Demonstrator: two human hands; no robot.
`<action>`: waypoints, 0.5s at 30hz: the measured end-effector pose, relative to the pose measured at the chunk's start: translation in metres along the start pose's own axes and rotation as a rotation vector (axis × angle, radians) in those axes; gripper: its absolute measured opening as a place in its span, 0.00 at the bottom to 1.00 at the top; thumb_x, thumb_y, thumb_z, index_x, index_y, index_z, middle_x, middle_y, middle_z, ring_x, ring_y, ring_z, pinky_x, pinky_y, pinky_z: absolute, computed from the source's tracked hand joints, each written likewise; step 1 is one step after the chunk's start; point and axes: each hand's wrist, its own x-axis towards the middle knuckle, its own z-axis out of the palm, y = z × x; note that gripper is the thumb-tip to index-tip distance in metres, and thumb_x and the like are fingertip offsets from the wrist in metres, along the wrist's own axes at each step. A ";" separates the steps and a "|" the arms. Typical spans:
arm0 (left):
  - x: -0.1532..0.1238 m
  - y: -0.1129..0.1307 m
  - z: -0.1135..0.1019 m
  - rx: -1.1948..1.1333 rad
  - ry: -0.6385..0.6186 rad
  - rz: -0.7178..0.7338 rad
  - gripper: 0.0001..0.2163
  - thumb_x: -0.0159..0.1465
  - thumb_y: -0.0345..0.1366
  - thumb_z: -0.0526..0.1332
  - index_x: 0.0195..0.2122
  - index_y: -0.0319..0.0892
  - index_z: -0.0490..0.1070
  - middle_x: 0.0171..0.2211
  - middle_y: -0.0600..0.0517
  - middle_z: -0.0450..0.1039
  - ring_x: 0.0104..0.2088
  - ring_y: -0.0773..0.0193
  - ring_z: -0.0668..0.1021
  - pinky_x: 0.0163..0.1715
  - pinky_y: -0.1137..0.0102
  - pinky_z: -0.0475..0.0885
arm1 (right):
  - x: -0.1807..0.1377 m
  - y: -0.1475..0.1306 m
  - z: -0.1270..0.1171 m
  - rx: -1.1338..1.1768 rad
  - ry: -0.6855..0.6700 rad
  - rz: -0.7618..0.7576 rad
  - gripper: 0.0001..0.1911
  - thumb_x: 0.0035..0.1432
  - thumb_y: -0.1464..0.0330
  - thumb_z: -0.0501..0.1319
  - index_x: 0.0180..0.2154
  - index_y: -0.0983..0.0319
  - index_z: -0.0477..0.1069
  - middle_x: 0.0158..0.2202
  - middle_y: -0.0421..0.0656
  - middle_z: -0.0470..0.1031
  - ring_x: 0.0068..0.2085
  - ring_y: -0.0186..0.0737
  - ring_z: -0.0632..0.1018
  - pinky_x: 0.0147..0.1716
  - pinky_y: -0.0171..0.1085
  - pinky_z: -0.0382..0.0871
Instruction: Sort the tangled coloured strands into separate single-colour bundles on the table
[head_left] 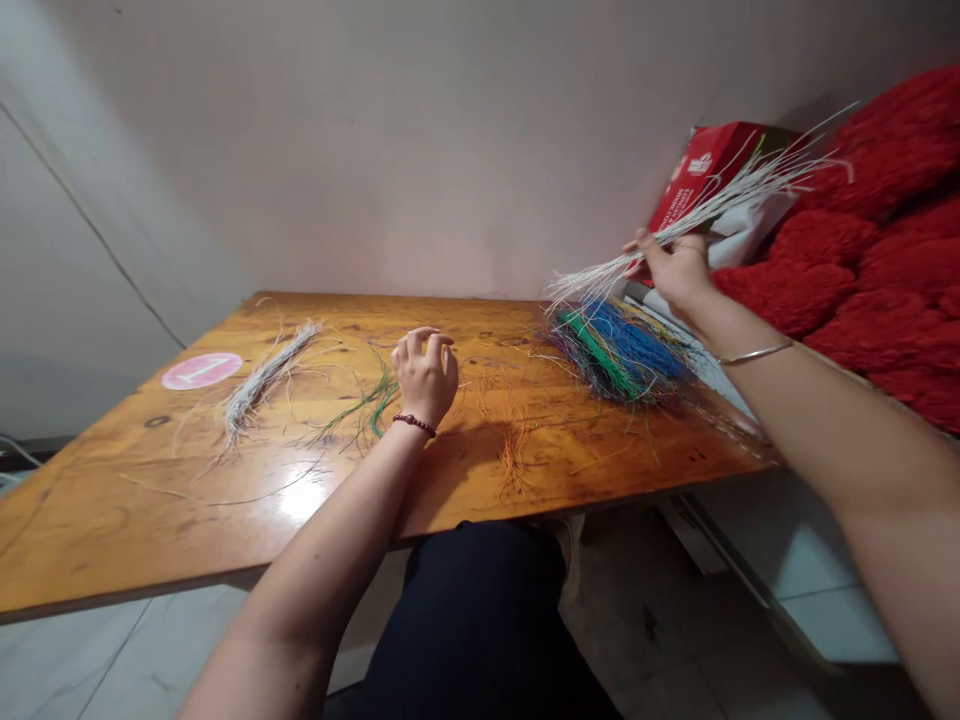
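Observation:
My right hand (679, 268) is closed around a bundle of white strands (720, 205), raised at the right over the far end of the table. Under it lies a heap of blue strands (630, 340) with green strands (596, 350) among them. My left hand (426, 368) hovers over or rests on the middle of the table, fingers loosely bent and apart, with nothing seen in it. Just left of it are thin green strands (367, 400). Loose orange strands (514, 440) lie to its right. A pale bundle of strands (270, 380) lies at the left.
The wooden table (187, 520) meets the wall at the back. A pink oval label (202, 371) marked 1 is at its left. At the right are a red box (694, 175) and a pile of fluffy red material (862, 260). My legs (487, 620) are under the front edge.

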 end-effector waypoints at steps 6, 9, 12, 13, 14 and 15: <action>0.002 0.001 -0.002 0.003 0.018 -0.013 0.09 0.69 0.34 0.56 0.46 0.44 0.73 0.51 0.41 0.71 0.53 0.50 0.70 0.56 0.55 0.60 | -0.045 -0.011 0.056 0.148 -0.227 -0.091 0.31 0.51 0.40 0.66 0.33 0.62 0.77 0.22 0.44 0.75 0.22 0.34 0.75 0.24 0.33 0.74; 0.003 0.004 -0.006 -0.017 0.040 -0.010 0.10 0.70 0.35 0.55 0.47 0.43 0.73 0.50 0.41 0.71 0.53 0.50 0.70 0.57 0.56 0.60 | -0.067 -0.018 0.079 0.215 -0.303 -0.145 0.32 0.50 0.38 0.65 0.32 0.62 0.78 0.21 0.43 0.75 0.22 0.34 0.76 0.24 0.33 0.74; 0.005 0.009 -0.010 -0.028 0.089 0.015 0.11 0.71 0.36 0.54 0.48 0.43 0.73 0.49 0.42 0.71 0.52 0.52 0.71 0.56 0.57 0.61 | -0.089 -0.022 0.099 0.252 -0.378 -0.140 0.33 0.51 0.38 0.64 0.33 0.63 0.79 0.22 0.43 0.76 0.22 0.34 0.77 0.22 0.32 0.73; 0.006 0.010 -0.011 -0.032 0.101 0.026 0.11 0.71 0.36 0.54 0.50 0.43 0.73 0.49 0.42 0.72 0.52 0.52 0.72 0.56 0.57 0.61 | -0.096 -0.022 0.105 0.246 -0.419 -0.137 0.33 0.52 0.38 0.64 0.33 0.63 0.80 0.23 0.43 0.77 0.22 0.35 0.77 0.23 0.33 0.73; 0.007 0.011 -0.012 -0.033 0.107 0.040 0.12 0.72 0.37 0.54 0.51 0.44 0.74 0.49 0.42 0.72 0.51 0.53 0.72 0.56 0.57 0.61 | -0.103 -0.021 0.110 0.227 -0.469 -0.143 0.32 0.53 0.39 0.64 0.34 0.63 0.80 0.23 0.44 0.78 0.23 0.36 0.78 0.23 0.33 0.73; 0.007 0.011 -0.013 -0.033 0.104 0.059 0.13 0.72 0.37 0.54 0.53 0.45 0.74 0.49 0.43 0.73 0.51 0.53 0.72 0.56 0.58 0.62 | -0.108 -0.019 0.114 0.198 -0.518 -0.161 0.31 0.54 0.40 0.64 0.34 0.62 0.81 0.24 0.44 0.78 0.24 0.37 0.79 0.24 0.33 0.73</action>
